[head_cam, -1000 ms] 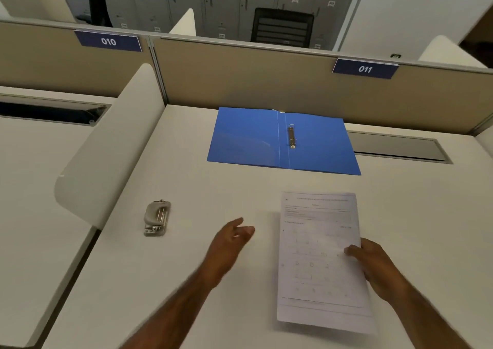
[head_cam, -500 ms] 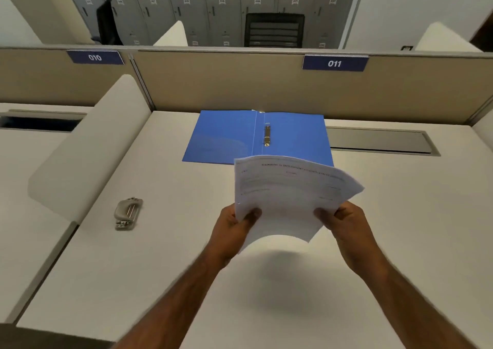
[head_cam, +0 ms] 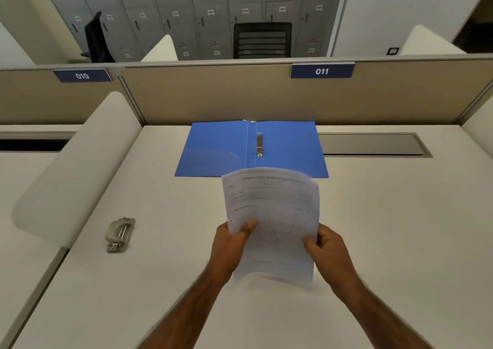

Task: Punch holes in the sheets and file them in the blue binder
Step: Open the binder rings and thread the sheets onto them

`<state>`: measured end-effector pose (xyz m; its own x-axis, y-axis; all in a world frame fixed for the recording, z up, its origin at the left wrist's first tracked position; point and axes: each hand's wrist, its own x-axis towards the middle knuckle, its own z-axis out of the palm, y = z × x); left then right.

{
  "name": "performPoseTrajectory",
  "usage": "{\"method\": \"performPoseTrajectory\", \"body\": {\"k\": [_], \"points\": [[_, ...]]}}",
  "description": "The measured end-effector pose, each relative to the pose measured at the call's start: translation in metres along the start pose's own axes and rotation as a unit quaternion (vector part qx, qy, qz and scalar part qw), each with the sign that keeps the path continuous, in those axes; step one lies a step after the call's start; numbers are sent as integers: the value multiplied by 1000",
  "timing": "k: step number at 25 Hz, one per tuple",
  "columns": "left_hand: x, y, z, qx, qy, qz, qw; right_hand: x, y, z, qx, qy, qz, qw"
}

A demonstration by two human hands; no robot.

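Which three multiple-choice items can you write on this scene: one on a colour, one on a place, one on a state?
1. What colour is the open binder?
A. red
B. blue
C. green

2. Where is the hole punch?
A. on the binder
B. on the desk, left of the sheets
C. on the floor

3. How are the sheets?
A. flat on the desk
B. filed on the rings
C. held up by the left hand and the right hand

Key: 1 B, both covers are blue; 2 B, it lies on the desk, apart from the sheets; 3 C, each hand pinches one side edge.
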<state>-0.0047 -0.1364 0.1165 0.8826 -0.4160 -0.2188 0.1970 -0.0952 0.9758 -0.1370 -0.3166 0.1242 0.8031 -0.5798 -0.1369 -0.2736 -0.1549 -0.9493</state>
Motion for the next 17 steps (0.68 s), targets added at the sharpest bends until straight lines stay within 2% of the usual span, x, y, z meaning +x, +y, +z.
{"method": "performPoseTrajectory", "body": {"k": [2, 5, 7, 9, 11, 13, 15, 17], "points": [[12, 1, -1, -14, -13, -4, 1000, 5, 3, 1, 8, 15, 18, 1000], [35, -5, 4, 24, -22, -22, 999, 13, 12, 5, -3, 50, 58, 997], [63, -11, 7, 94, 40, -6, 995, 18, 22, 5, 1, 80, 93, 992], [104, -16, 5, 223, 92, 32, 970, 23, 32, 2, 4, 96, 127, 987], [152, -19, 4, 408, 45, 70, 909, 29, 42, -4, 7, 112, 153, 982], [197, -22, 7, 571, -43, 95, 814, 33, 52, -12, 6, 128, 173, 977], [231, -28, 14, 654, -102, 120, 739, 38, 62, -20, 5, 140, 190, 972], [251, -36, 23, 681, -147, 135, 705, 41, 70, -28, 4, 152, 205, 967]]}}
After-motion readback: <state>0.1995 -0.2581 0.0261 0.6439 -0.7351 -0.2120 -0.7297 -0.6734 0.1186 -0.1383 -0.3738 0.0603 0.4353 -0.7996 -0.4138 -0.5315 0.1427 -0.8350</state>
